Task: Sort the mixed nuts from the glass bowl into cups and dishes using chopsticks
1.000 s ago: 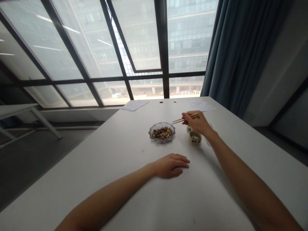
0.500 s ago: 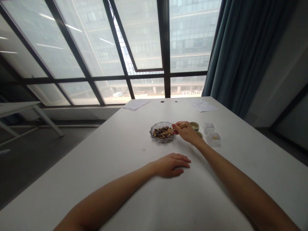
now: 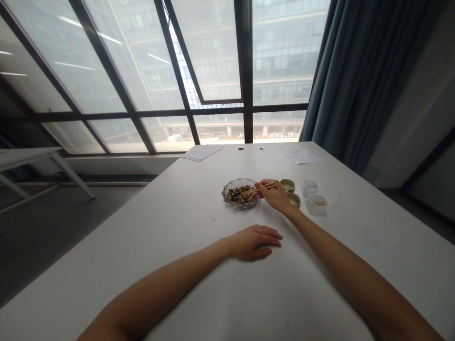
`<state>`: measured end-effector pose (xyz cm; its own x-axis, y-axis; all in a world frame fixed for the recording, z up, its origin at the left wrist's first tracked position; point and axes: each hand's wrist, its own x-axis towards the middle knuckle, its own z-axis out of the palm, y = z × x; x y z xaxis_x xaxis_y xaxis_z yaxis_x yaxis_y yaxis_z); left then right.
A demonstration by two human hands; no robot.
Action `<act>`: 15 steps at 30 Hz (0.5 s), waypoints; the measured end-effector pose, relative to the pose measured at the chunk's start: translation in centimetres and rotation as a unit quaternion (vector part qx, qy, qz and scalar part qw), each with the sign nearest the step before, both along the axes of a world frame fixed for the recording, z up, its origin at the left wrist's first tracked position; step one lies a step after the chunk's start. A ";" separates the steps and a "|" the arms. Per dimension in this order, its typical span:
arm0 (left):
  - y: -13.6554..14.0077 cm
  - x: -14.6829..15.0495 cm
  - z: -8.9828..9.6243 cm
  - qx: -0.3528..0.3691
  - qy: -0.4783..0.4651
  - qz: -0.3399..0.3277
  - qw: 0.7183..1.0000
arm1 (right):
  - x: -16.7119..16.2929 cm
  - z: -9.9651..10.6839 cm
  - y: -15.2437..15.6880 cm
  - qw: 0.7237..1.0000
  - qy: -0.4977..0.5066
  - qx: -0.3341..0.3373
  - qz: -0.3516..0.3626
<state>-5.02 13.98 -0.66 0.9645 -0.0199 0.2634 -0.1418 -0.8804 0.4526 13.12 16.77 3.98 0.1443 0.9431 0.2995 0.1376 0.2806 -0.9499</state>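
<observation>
My right hand (image 3: 270,193) is closed around a pair of wooden chopsticks (image 3: 259,188), which point left. Their tips reach into a clear glass bowl (image 3: 227,201) with a scalloped rim. Inside lies a mix of small dark and pale yellowish pieces (image 3: 239,194), too small to name. Whether the tips pinch a piece, I cannot tell. My left hand (image 3: 253,242) rests palm down on the white table (image 3: 170,237), nearer to me than the bowl, fingers stretched out and holding nothing.
Right of my right hand stand two green bowls (image 3: 293,199), one partly behind it. Two clear plastic tubs (image 3: 318,208) are farther right, the nearer with a few pale pieces. Papers (image 3: 202,152) and small dark objects (image 3: 241,148) lie along the far edge. A blue curtain (image 3: 348,85) hangs right.
The chopstick tips have shifted slightly left in the glass bowl. My right hand has moved very little, and a bit more of the nearer green bowl shows. My left hand stays put.
</observation>
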 end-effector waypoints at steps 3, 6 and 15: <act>0.0 0.0 0.1 -0.004 0.002 0.002 1.000 | 0.0 -0.2 0.2 1.000 0.005 0.003 -0.002; -0.1 0.0 0.1 -0.006 0.004 0.005 1.000 | 0.1 -0.5 0.4 1.000 0.011 0.008 -0.007; -0.1 -0.1 0.1 -0.001 0.005 0.003 1.000 | 0.0 -0.3 0.5 0.999 0.041 0.010 -0.031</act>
